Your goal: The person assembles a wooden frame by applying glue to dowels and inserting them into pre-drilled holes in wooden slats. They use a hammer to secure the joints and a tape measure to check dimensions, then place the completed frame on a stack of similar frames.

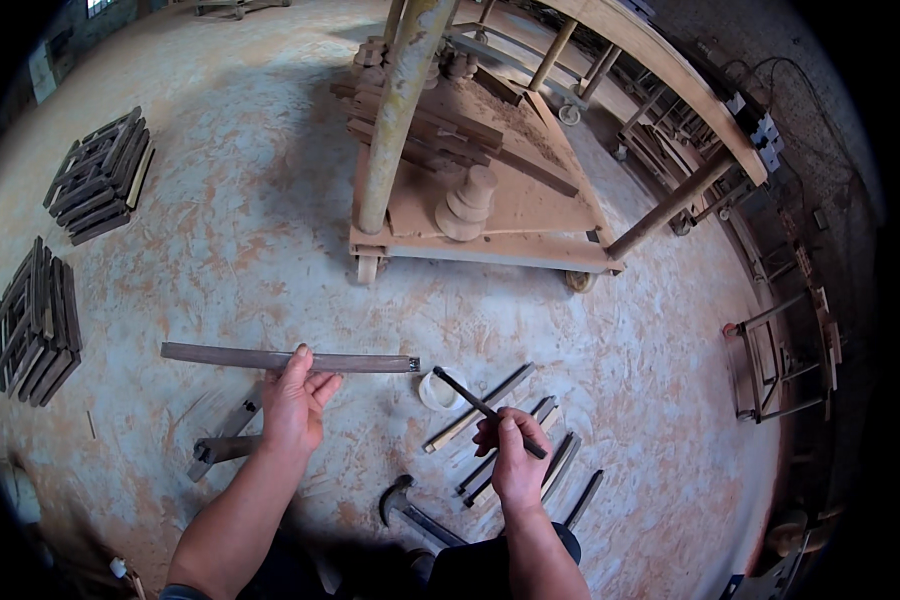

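Note:
My left hand is closed around a long dark wooden rail, held level with its cut end pointing right. A thin dark stick is gripped in my right hand, its far tip at the rim of a small white cup with pale contents. The rail's end stops just left of that cup, apart from it. Beneath my right hand lie several wooden strips, partly hidden by it. A claw hammer rests on the floor between my forearms. Near my left forearm lie joined wooden pieces.
Ahead stands a wheeled wooden cart with a yellowish post, carrying stacked boards and a turned wooden block. Two stacks of dark wooden frames sit at the left. Another wheeled trolley stands at the right.

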`<state>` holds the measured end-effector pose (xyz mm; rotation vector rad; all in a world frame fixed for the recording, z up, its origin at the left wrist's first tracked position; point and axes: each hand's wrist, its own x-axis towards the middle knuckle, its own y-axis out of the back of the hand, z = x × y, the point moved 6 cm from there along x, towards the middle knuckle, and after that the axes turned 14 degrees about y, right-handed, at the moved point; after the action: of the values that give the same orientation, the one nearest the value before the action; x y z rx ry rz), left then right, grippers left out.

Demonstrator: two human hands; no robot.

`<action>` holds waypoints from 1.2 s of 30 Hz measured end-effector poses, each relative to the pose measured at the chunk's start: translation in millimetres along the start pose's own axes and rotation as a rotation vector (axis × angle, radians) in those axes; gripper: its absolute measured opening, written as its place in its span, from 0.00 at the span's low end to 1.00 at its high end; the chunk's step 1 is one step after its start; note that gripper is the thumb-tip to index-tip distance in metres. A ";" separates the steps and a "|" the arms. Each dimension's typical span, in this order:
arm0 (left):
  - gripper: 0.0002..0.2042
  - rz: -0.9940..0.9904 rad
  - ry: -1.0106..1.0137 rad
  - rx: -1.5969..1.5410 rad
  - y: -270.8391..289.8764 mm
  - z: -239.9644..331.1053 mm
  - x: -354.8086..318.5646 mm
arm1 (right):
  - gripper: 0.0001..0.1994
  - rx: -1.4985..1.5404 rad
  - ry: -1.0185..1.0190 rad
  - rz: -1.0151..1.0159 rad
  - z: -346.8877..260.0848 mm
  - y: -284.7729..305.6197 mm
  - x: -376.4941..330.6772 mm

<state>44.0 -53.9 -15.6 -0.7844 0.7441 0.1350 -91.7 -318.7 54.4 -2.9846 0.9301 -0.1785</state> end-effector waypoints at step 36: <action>0.19 -0.390 -0.119 0.078 -28.4 1.1 -18.6 | 0.11 -0.097 -0.054 -0.034 0.7 4.3 2.6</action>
<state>41.4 -70.5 13.9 -0.8252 0.4708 -0.1965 -92.0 -323.7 53.8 -3.0778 0.9079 -0.0536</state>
